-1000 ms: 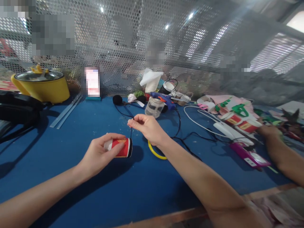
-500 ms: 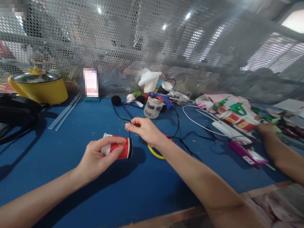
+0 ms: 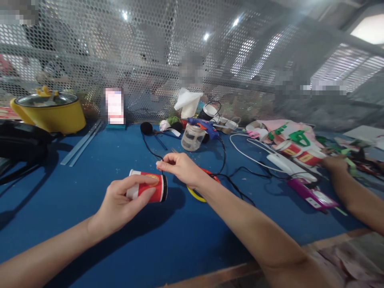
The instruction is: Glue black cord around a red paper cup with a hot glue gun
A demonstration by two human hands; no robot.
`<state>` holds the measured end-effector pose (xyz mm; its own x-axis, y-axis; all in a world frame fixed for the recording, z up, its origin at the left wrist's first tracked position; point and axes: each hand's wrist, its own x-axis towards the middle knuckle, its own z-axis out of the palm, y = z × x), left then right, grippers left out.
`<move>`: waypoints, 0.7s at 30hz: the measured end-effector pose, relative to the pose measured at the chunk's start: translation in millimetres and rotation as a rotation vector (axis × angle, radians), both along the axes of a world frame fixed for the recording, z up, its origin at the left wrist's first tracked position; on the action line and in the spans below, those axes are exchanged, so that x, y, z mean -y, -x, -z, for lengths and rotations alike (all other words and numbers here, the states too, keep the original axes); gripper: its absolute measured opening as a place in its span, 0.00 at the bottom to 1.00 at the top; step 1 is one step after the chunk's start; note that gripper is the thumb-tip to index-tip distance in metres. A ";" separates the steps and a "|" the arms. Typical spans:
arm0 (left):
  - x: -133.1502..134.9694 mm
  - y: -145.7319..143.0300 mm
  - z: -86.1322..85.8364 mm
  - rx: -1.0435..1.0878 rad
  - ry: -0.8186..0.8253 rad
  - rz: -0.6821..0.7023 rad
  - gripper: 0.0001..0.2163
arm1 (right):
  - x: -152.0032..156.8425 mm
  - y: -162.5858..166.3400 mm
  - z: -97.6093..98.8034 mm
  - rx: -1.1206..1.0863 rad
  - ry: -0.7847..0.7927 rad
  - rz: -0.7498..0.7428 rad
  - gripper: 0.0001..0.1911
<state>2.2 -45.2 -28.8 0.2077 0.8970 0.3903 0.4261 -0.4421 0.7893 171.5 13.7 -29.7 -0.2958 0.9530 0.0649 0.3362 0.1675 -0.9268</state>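
My left hand (image 3: 121,202) is closed round a red and white paper cup (image 3: 156,195), tipped on its side above the blue table. A black band covers the cup's end on the right. Just above that end, my right hand (image 3: 178,166) pinches a thin black cord (image 3: 149,149) between thumb and fingers. The cord runs back to a black ball of yarn (image 3: 146,128) on the table and also down to the cup's black end. Beneath my right wrist lies a yellow and red ring-like thing (image 3: 196,195), partly hidden by the arm; its kind is unclear.
A blue glue gun (image 3: 207,126) rests on a clear jar (image 3: 192,138). A phone (image 3: 115,106) stands before the mesh wall, with a yellow pot (image 3: 57,114) on its left. Another person's hand (image 3: 334,164) is by red-labelled cups (image 3: 310,157), near a purple box (image 3: 310,195) and cables.
My right hand has dropped slightly, shortening the cord between its fingers and the cup. The cup stays in my left hand, almost unmoved.
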 end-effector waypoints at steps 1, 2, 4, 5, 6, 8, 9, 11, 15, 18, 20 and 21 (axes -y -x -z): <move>0.1 0.2 0.2 0.002 -0.009 -0.003 0.06 | 0.4 0.1 -0.1 0.001 0.004 -0.001 0.15; 0.3 0.3 0.4 0.004 -0.018 -0.005 0.06 | 0.7 0.0 0.0 0.002 0.004 -0.001 0.15; 0.6 0.7 0.9 0.007 -0.032 -0.006 0.06 | 0.9 -0.4 0.7 0.007 0.000 -0.005 0.15; 0.7 1.0 1.3 0.008 -0.036 -0.006 0.06 | 0.8 -0.6 1.1 0.011 -0.003 -0.007 0.15; 0.8 1.3 1.8 0.009 -0.039 -0.005 0.06 | 0.6 -0.8 1.7 0.014 -0.004 -0.010 0.15; 0.8 1.8 2.7 0.012 -0.044 -0.005 0.06 | 0.3 -0.9 2.6 0.020 -0.001 -0.014 0.15; 0.7 1.8 3.0 0.013 -0.044 -0.006 0.06 | 0.2 -0.8 3.0 0.019 0.003 -0.014 0.15; 0.6 1.4 2.8 0.015 -0.041 -0.013 0.06 | 0.3 -0.2 3.3 0.013 0.015 -0.014 0.15; 0.5 -0.7 -0.5 0.077 0.005 -0.038 0.05 | 1.3 1.5 2.9 0.011 0.051 -0.017 0.15; 0.4 -1.6 -2.3 0.138 0.053 -0.034 0.05 | 2.0 2.6 2.4 0.014 0.088 -0.024 0.14; 0.1 -1.6 -2.1 0.157 0.079 -0.034 0.06 | 2.5 3.2 2.0 -0.002 0.114 -0.030 0.14; -0.3 -1.5 -1.6 0.161 0.093 -0.034 0.06 | 2.6 3.6 1.9 -0.013 0.126 -0.031 0.14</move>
<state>3.7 -44.9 -27.2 0.1178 0.9362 0.3311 0.3044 -0.3514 0.8854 167.9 11.1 -31.5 -0.3256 0.9442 -0.0501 0.3200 0.0601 -0.9455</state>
